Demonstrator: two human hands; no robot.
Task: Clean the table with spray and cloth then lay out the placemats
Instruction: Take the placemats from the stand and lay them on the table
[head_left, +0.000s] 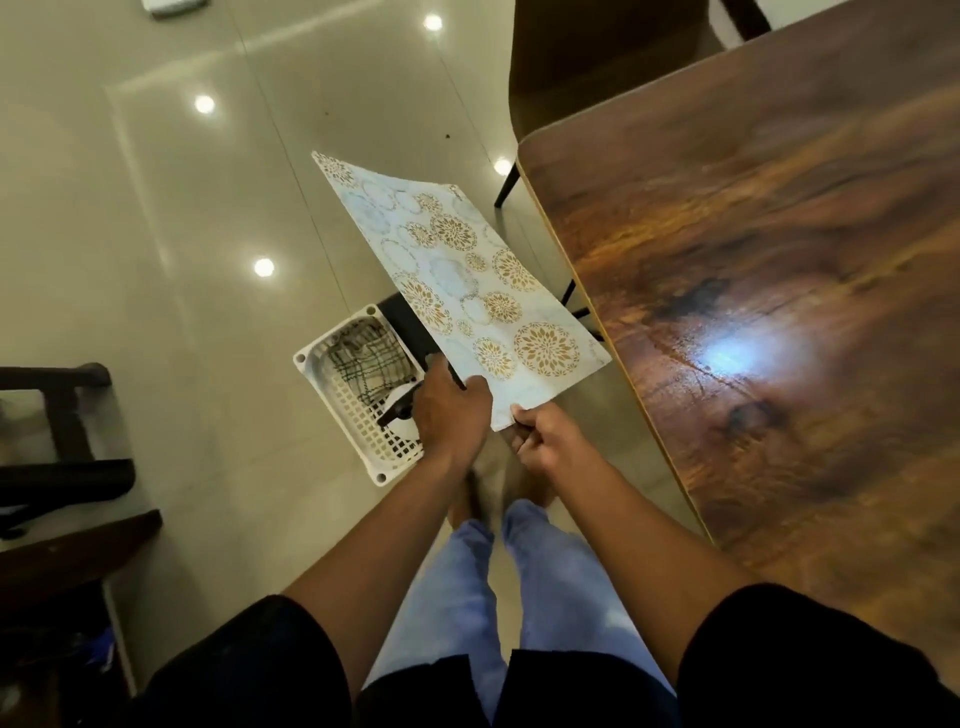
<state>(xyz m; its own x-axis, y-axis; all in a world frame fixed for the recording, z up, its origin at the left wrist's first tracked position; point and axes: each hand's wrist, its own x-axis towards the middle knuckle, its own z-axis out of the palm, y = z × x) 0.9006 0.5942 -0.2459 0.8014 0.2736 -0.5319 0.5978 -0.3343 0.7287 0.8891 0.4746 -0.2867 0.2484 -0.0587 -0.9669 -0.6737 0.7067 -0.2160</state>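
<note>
Head view: I see both hands, left hand (451, 411) and right hand (543, 437), closed on the placemat (462, 275) at its six-o'clock edge; it looks light, thin, probably floppy.

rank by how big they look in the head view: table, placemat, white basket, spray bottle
1. table, largest, though cut off by the frame
2. placemat, held nearer the camera, so its lead over the basket is unsure
3. white basket, on the floor
4. spray bottle, smallest, mostly hidden behind the left hand
</note>
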